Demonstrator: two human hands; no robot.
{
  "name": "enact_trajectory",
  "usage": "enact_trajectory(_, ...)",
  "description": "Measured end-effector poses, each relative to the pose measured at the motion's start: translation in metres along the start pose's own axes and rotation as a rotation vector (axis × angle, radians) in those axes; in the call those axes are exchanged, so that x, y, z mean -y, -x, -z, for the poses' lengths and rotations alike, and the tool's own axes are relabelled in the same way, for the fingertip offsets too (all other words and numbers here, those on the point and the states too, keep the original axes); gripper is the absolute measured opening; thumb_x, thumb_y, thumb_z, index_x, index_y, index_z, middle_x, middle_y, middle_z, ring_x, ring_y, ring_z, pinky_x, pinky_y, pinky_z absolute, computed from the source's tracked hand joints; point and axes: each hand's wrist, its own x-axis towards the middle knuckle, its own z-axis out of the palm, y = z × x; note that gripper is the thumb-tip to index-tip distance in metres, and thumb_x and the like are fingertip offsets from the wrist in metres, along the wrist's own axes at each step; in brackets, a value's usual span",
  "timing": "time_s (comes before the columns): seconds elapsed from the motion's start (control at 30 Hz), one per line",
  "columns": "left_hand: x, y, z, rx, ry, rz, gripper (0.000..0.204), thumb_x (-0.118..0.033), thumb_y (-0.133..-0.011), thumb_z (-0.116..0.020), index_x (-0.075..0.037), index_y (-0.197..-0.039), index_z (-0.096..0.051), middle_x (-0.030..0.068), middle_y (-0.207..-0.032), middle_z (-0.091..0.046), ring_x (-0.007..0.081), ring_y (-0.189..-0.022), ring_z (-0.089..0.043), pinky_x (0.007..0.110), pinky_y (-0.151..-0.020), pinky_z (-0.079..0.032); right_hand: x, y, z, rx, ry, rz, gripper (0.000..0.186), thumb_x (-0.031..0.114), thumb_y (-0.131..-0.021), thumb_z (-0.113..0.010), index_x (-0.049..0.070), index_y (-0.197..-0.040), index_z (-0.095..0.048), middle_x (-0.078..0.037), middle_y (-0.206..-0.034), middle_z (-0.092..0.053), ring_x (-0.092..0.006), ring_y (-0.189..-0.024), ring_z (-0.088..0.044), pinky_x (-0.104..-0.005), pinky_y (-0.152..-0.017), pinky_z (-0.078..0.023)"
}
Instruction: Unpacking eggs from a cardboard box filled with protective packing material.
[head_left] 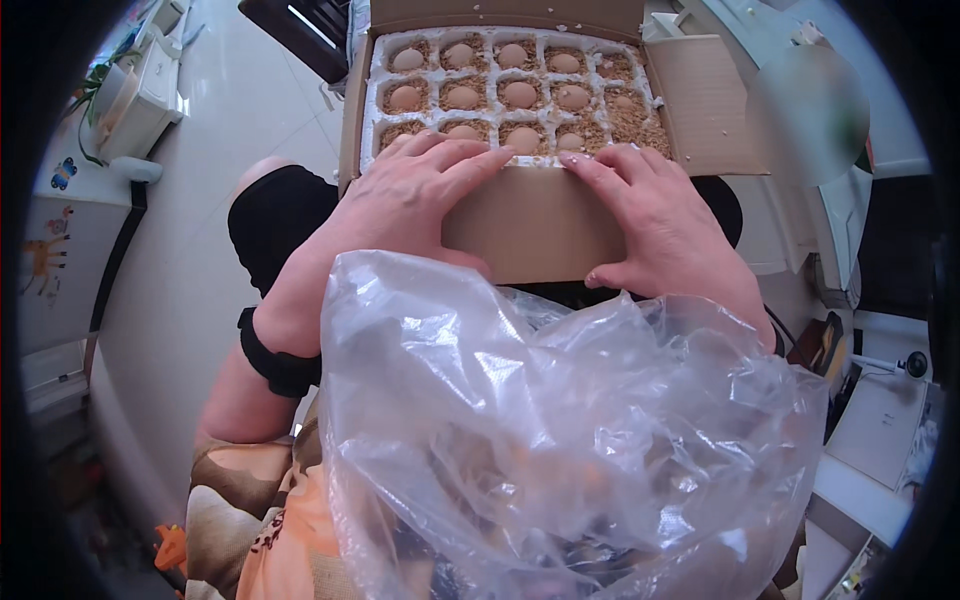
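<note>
A cardboard box (540, 225) stands in front of me with its flaps folded out. Inside it lies a white foam egg tray (539, 161), whose square cells hold brown eggs (521, 95) bedded in sawdust. In the right-hand column sawdust covers much of the cells. My left hand (410, 195) lies over the tray's near edge, left of the middle, fingers stretched over the front row and thumb apart. Right of the middle, my right hand (660, 215) has its fingertips at the same edge, thumb low by the cardboard. Nothing is seen gripped in either hand.
A large crumpled clear plastic bag (560, 430) covers my lap and lower forearms. The box's side flap (705, 105) sticks out to the right. A dark chair (305, 40) stands at the far left, and a white cabinet (70, 230) with animal stickers on the left.
</note>
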Motion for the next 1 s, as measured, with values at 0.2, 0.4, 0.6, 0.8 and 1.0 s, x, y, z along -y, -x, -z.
enact_trajectory(0.2,-0.004,-0.005,0.002,0.029,-0.063,0.005,0.093,-0.025,-0.058,-0.087,-0.009,-0.141,-0.049,0.0125,-0.134,-0.053,0.0332,-0.123,-0.049,0.045,-0.108,-0.037,-0.009,0.002,-0.016,-0.223,0.09,0.124,0.086,0.02,-0.059,-0.086,0.011,-0.137,-0.051,-0.011,-0.119,-0.053,-0.0302,-0.111,-0.052,-0.0425,-0.096,-0.043)
enact_trajectory(0.4,-0.001,-0.004,-0.01,-0.047,-0.084,0.029,0.085,-0.019,-0.06,-0.085,-0.011,-0.138,-0.052,0.012,-0.13,-0.054,0.0332,-0.121,-0.05,0.044,-0.106,-0.039,-0.02,0.003,-0.037,-0.391,0.083,0.205,0.088,0.019,-0.056,-0.084,0.015,-0.138,-0.051,-0.009,-0.117,-0.052,-0.0285,-0.11,-0.052,-0.0427,-0.096,-0.043)
enact_trajectory(0.6,0.005,-0.006,-0.028,-0.169,-0.218,0.005,0.079,-0.015,-0.059,-0.086,-0.012,-0.131,-0.056,0.0074,-0.118,-0.056,0.0298,-0.113,-0.054,0.043,-0.098,-0.043,-0.028,-0.009,-0.063,-0.512,0.171,0.196,0.086,0.021,-0.058,-0.084,0.019,-0.137,-0.052,-0.005,-0.115,-0.052,-0.0252,-0.11,-0.051,-0.0412,-0.095,-0.041)
enact_trajectory(0.8,0.007,-0.013,-0.024,-0.133,-0.179,-0.019,0.071,-0.013,-0.061,-0.084,-0.014,-0.127,-0.06,0.006,-0.109,-0.056,0.0272,-0.105,-0.056,0.042,-0.09,-0.045,-0.037,-0.018,-0.072,-0.56,0.162,0.183,0.072,0.023,-0.06,-0.084,0.02,-0.127,-0.058,-0.002,-0.11,-0.053,-0.024,-0.103,-0.053,-0.0412,-0.09,-0.042)
enact_trajectory(1.0,0.01,-0.017,-0.008,-0.042,-0.087,0.013,0.064,-0.01,-0.064,-0.081,-0.013,-0.125,-0.061,0.0072,-0.108,-0.058,0.0292,-0.106,-0.057,0.043,-0.093,-0.046,-0.054,-0.047,-0.014,-0.344,-0.505,0.142,0.027,0.012,-0.074,-0.079,0.009,-0.099,-0.069,-0.007,-0.087,-0.064,-0.0263,-0.081,-0.064,-0.0405,-0.074,-0.051)
